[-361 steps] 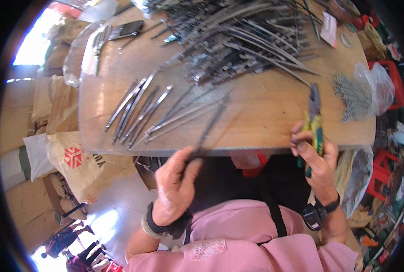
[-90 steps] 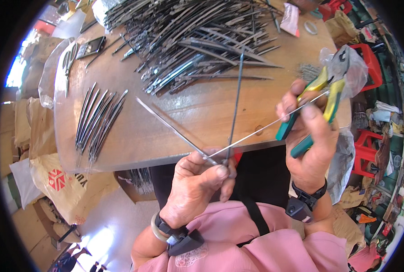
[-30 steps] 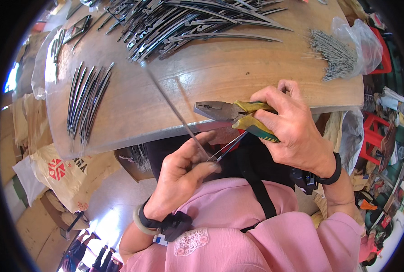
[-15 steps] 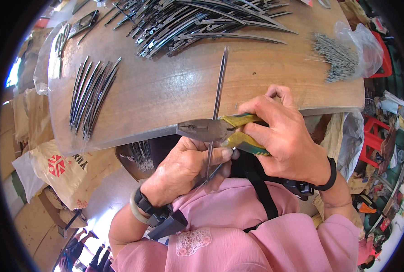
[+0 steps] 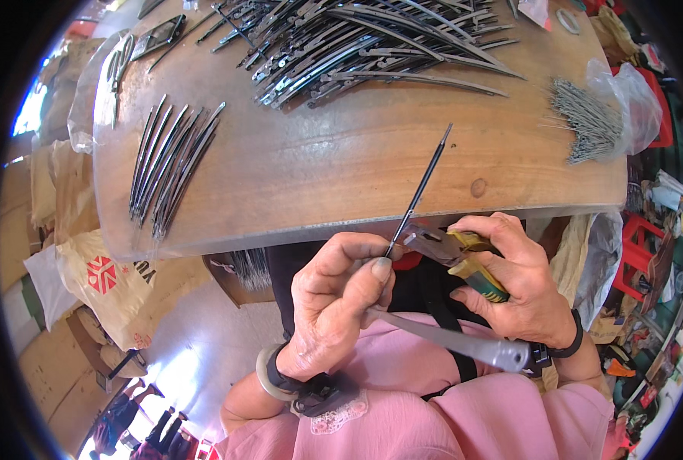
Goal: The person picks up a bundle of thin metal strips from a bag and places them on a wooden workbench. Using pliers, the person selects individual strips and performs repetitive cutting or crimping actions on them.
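My left hand (image 5: pixel 330 299) pinches a thin, dark metal strip (image 5: pixel 425 180) between thumb and fingers. One slender end points up and away over the table edge. A wider grey length with a hole at its tip sticks out below the hand toward the right; whether both are one jointed piece is hidden by my fingers. My right hand (image 5: pixel 525 284) grips pliers (image 5: pixel 475 276) with yellow and green handles. Their jaws lie just right of the strip by my left fingertips; whether they touch it I cannot tell.
The wooden table (image 5: pixel 318 176) carries a large heap of dark metal strips (image 5: pixel 379 57) at the back. A smaller row of strips (image 5: pixel 174 165) lies left, near scissors (image 5: pixel 119 65) and a phone (image 5: pixel 159 37). Thin wires (image 5: pixel 586 119) stick out of a plastic bag at right.
The pliers have moved right and down, off the strip they lay across. The strip now tilts to the right, with its wider end swung out in front of my shirt.
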{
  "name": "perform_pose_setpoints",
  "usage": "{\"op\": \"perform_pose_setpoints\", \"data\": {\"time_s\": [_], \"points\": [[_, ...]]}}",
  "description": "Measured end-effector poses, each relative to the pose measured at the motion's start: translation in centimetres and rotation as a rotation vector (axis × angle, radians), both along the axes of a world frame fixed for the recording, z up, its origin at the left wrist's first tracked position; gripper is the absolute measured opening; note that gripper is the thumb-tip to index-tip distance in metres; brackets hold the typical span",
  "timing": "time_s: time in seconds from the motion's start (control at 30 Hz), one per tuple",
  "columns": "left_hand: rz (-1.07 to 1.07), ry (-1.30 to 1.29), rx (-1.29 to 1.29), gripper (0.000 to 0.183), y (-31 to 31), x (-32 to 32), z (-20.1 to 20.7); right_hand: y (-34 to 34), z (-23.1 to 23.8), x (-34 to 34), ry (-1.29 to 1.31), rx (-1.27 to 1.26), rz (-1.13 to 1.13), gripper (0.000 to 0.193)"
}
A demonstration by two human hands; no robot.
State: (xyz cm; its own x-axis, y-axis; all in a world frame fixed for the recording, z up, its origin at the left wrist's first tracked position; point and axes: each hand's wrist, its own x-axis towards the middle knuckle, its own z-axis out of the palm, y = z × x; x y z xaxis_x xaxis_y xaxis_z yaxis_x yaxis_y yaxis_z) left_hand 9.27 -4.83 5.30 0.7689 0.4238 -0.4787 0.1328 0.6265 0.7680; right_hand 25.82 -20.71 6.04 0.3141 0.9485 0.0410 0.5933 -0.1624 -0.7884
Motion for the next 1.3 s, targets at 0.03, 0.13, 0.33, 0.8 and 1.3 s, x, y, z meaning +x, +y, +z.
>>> {"op": "perform_pose_setpoints", "data": {"time_s": [0.03,0.13,0.33,0.8,1.3], "points": [[0.008,-0.004,0.036,0.014,0.0,0.0,0.2,0.1,0.1,0.0,-0.009,-0.013,0.013,0.038],[-0.016,-0.047,0.099,0.014,0.1,-0.4,0.4,0.0,0.3,0.0,0.059,-0.017,0.015,0.038],[-0.053,-0.032,0.291,0.014,0.1,0.0,-0.8,-0.5,-0.5,-0.3,-0.098,-0.038,0.132,0.032],[0.174,0.202,0.557,0.011,6.3,-3.7,0.8,0.4,1.1,6.1,-0.316,0.038,0.041,0.027],[-0.103,0.167,1.444,0.015,9.9,4.3,2.5,3.3,4.6,9.1,-0.561,0.263,-0.355,0.015]]}}
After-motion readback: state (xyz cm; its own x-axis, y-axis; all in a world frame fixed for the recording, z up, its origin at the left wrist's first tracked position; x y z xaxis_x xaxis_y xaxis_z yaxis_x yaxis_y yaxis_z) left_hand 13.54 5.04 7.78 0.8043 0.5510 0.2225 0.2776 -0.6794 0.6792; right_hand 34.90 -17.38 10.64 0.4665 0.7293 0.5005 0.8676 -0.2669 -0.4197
